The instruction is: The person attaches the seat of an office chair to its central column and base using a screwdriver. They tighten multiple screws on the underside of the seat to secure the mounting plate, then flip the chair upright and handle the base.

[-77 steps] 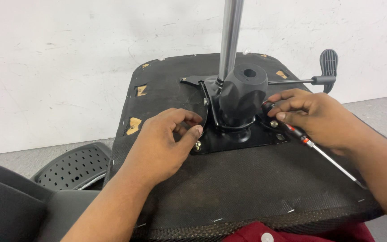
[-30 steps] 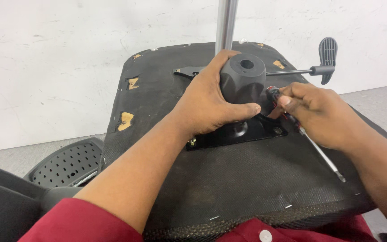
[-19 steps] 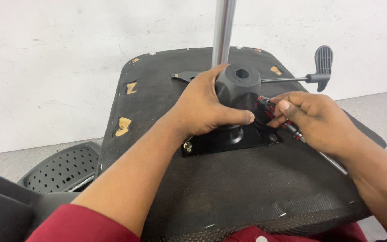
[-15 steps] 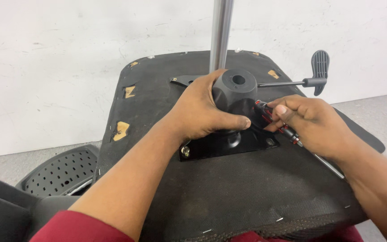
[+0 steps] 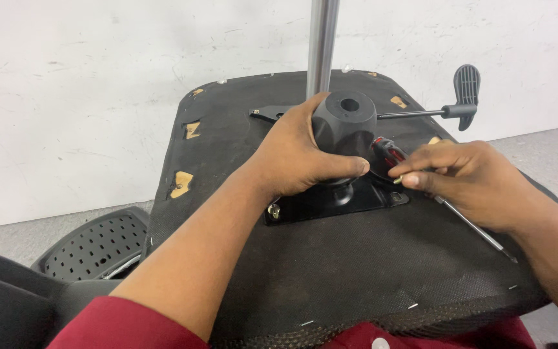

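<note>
both hands (image 5: pixel 305 152) (image 5: pixel 469 178) mid-seat, clear of seat edge (image 5: pixel 382 317)

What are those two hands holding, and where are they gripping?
The left hand grips the black hub of the chair mechanism around its side. The right hand holds a screwdriver near its red-and-black handle.

Both forearms are bare from wrist to above the elbow. The left hand (image 5: pixel 305 152) and right hand (image 5: pixel 469 181) carry no gloves, rings or watch; the fingernails are short. A dark red garment covers the upper left arm, its sleeve (image 5: pixel 121 326) lying below the black seat underside (image 5: pixel 356 271); one pale round button (image 5: pixel 378 344) shows on the same garment
</note>
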